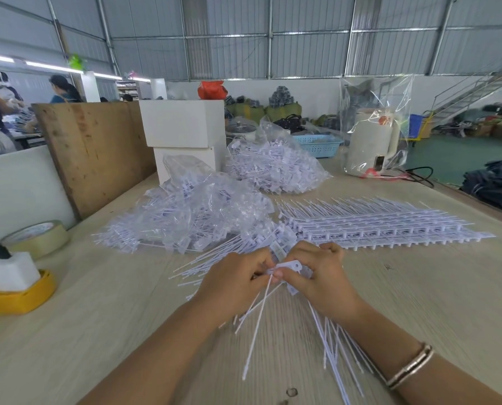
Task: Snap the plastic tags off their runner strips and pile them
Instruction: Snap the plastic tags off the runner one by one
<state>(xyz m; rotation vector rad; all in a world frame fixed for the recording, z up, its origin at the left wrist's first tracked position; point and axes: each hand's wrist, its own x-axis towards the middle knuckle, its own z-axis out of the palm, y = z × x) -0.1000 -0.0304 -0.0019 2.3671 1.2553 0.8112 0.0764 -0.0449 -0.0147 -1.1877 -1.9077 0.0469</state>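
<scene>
Hands meet just in front of the stacked runner strips point(384, 226): left hand point(235, 283) and right hand point(317, 276) both pinch one white tag point(287, 266) above the surface point(127, 317).

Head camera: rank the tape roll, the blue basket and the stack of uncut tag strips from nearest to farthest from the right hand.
From the right hand:
1. Stack of uncut tag strips, just beyond it, slightly right.
2. Tape roll, far left by the table edge.
3. Blue basket, far back, behind the bagged tags.
</scene>
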